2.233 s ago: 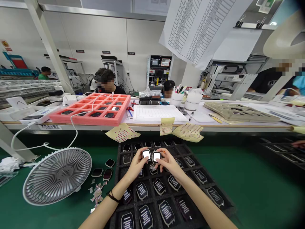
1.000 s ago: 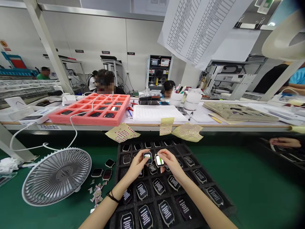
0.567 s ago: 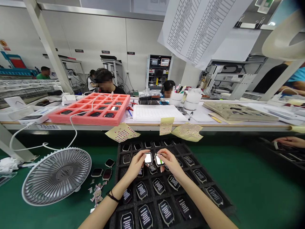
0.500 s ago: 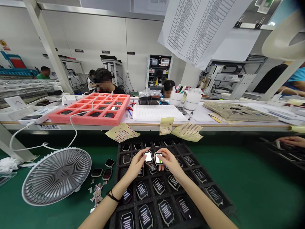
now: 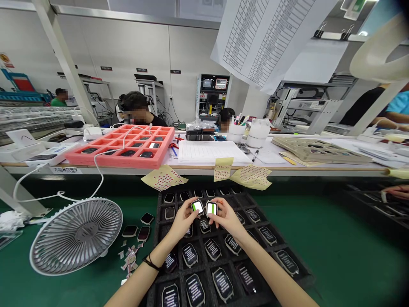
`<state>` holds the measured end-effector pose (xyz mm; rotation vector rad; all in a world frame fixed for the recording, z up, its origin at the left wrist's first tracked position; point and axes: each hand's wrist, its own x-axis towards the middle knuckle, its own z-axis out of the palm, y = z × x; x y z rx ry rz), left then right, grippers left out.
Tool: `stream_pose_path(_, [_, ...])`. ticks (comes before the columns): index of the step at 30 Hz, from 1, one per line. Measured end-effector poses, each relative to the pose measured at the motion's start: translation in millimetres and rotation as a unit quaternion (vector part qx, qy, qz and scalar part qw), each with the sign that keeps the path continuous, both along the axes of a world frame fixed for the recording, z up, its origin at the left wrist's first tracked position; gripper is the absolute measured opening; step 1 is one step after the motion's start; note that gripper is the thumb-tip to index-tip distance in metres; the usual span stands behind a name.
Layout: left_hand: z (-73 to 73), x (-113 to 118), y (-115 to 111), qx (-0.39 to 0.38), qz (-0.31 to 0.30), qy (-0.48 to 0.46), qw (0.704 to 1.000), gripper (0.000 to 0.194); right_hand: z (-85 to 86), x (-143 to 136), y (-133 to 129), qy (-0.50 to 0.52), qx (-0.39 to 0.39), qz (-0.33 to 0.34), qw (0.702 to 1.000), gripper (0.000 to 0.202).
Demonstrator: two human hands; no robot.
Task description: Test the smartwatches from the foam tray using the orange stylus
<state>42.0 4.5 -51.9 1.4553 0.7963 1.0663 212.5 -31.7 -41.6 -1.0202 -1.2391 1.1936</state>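
- One lit watch (image 5: pixel 197 207) is over the far half of the black tray (image 5: pixel 163 230); I have it pinched between thumb and fingers of the left hand (image 5: pixel 187 216).
- My right hand (image 5: pixel 224 215) pinches a second lit watch (image 5: pixel 211 209) just beside it, also over the black tray; both screens show white and green.
- Under them I see dark watches (image 5: pixel 191 254) filling most of the black tray's compartments.
- Left of the black tray: three loose watches (image 5: pixel 143 233), paper scraps (image 5: pixel 130 258), a fan (image 5: pixel 76 236).
- Beyond the black tray, to its left: a pink tray (image 5: pixel 96 160).
- Well right of the black tray: a co-worker's hand (image 5: pixel 398 192).
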Motion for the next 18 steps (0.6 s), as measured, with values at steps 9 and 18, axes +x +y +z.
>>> stream_pose_path(9, [7.9, -0.8, -3.9, -0.014, 0.014, 0.035, 0.999, 0.033, 1.6, 1.0, 0.6, 0.028, -0.028, -0.033, 0.999, 0.027])
stream_pose_path(18, [3.8, -0.6, -3.5, 0.002, -0.018, 0.025, 1.000, 0.035, -0.1, 1.2, 0.4, 0.011, -0.005, -0.015, 1.000, 0.029])
